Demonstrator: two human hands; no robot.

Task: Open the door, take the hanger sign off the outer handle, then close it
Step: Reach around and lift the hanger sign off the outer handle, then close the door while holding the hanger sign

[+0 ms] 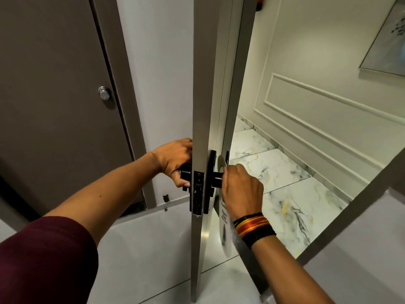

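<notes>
Pale card hanger sign [224,218] with dark print hangs on the black outer lever handle [217,178], its looped top [221,161] over the handle neck, body trailing toward 6 o'clock beside the door face. Right hand [242,189], at 3 o'clock of the handle, has fingers closed on the sign's upper part; exact pinch hidden behind the knuckles. Left hand [175,161], at 9 o'clock, is wrapped around the black inner handle [185,172], steadying the pale grey door [201,84], seen edge-on with its black latch plate [198,191].

Status, judged: door opened, done. Sign not yet off the handle. Closing remains.
</notes>
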